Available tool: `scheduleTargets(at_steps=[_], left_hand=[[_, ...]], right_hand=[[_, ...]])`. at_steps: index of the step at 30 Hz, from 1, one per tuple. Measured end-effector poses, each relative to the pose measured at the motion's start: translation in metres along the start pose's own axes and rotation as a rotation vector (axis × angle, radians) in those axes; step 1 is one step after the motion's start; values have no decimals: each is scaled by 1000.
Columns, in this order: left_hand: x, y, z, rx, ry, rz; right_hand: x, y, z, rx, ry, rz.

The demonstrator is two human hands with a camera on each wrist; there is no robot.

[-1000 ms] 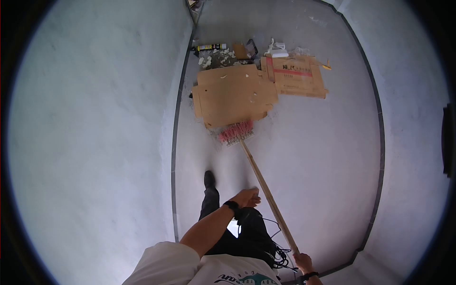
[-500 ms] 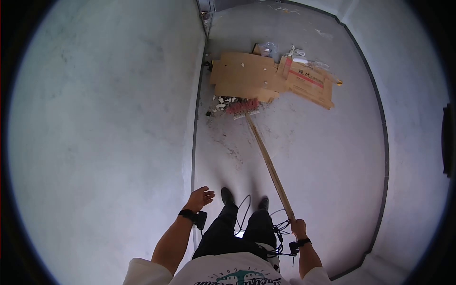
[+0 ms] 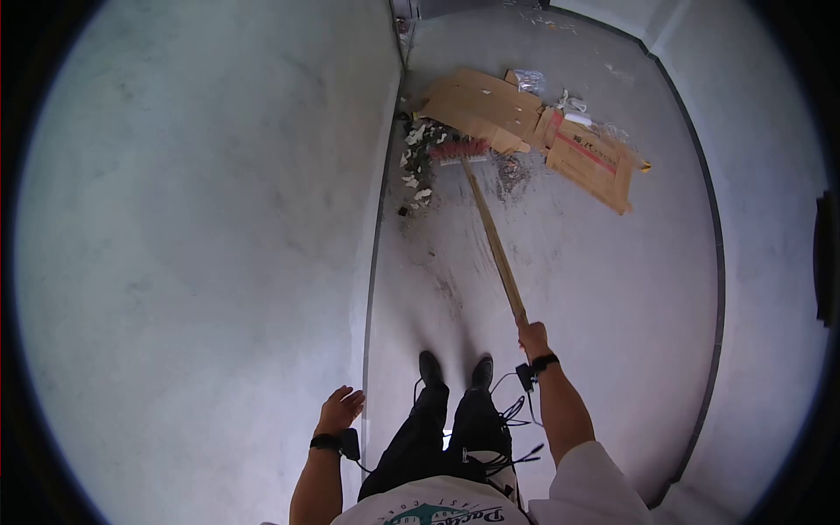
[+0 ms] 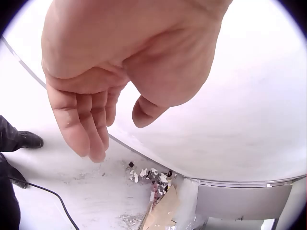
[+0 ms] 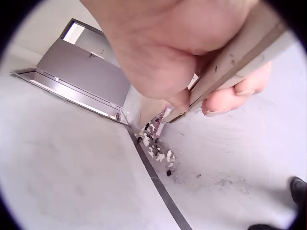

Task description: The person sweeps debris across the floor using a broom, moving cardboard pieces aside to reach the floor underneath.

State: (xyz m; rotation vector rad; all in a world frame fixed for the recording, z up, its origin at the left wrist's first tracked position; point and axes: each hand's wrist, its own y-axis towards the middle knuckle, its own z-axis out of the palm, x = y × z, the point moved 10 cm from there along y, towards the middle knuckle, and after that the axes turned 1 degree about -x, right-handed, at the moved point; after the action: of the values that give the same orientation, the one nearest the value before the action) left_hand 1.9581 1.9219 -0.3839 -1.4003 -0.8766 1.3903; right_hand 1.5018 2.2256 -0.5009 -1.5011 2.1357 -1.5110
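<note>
My right hand (image 3: 533, 338) grips the wooden handle (image 3: 494, 241) of a broom, fingers wrapped round it in the right wrist view. The broom's head with reddish bristles (image 3: 459, 149) is on the floor, against the near edge of a flattened cardboard box (image 3: 486, 103). White foam-like scraps (image 3: 413, 181) and dark debris lie to its left, along the wall. My left hand (image 3: 339, 409) hangs free by the left wall, holding nothing; its fingers are loosely bent in the left wrist view.
A second flattened carton (image 3: 591, 166) with a red stripe lies to the right. Clear plastic (image 3: 528, 80) and a white piece (image 3: 577, 117) are behind the cardboard. Dark skirting (image 3: 378, 236) edges the left wall. Black cables (image 3: 516, 411) dangle near my right leg. A grey door (image 5: 81, 69) stands beyond.
The broom head has moved forward with the cardboard, which has tilted and uncovered scraps by the wall. My right hand has reached forward; my left hand has swung out to the left.
</note>
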Motion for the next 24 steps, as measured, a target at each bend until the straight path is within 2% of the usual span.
scheduleTargets(at_steps=[2, 4, 6, 8, 9, 11, 12, 13, 14, 15, 19, 21, 23, 24], left_hand=[[-13, -4, -5, 65, -21, 13], [-16, -1, -7, 73, -17, 3], [-18, -13, 6, 50, 31, -6], [-35, -18, 34, 55, 60, -17], [-42, -18, 50, 66, 89, -19], [-47, -8, 77, 125, 131, 5], [-61, 6, 105, 178, 200, -18], [-80, 10, 133, 212, 262, -43], [-19, 35, 94, 253, 303, -48], [-8, 35, 98, 306, 334, -60], [-8, 38, 175, 329, 506, -224], [-4, 45, 185, 315, 597, -227], [-9, 46, 199, 372, 680, -233], [-10, 42, 198, 366, 714, -223]], right_hand=[[61, 14, -5, 10, -22, -33], [109, 22, -7, 28, 100, -124], [141, 17, -12, 105, 161, -154], [157, -10, -43, 114, 63, -178], [144, -22, -61, 118, 7, -186], [67, -21, -88, 56, -121, -120], [47, -21, -102, 11, -184, -170], [27, -26, -120, -16, -255, -120], [-59, -52, -115, -7, -351, -160], [-97, -88, -133, -30, -337, -116], [-165, -185, -216, -108, -797, -349], [-187, -261, -239, -137, -751, -228], [-214, -322, -238, -33, -787, -233], [-235, -348, -231, -33, -857, -304]])
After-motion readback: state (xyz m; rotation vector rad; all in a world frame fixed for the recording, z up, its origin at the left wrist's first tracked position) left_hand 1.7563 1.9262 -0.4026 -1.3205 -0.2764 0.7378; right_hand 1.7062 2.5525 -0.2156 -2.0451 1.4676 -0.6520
